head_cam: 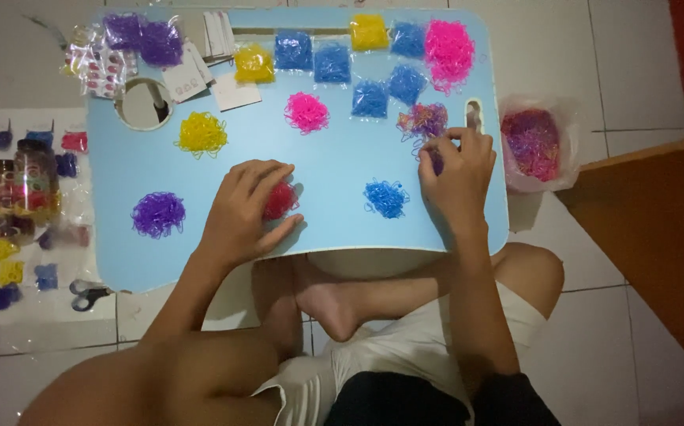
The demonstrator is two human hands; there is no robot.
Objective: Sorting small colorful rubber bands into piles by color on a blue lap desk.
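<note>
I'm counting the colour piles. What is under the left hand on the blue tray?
A red pile of small elastic bands shows beneath the left hand on the blue tray. The palm covers part of it, so its full extent is hidden.

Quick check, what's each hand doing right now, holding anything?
Left hand: fingers loosely open, resting over the red pile of bands.
Right hand: fingertips pinched at the mixed-colour pile of bands; whether it holds any cannot be told.
</note>
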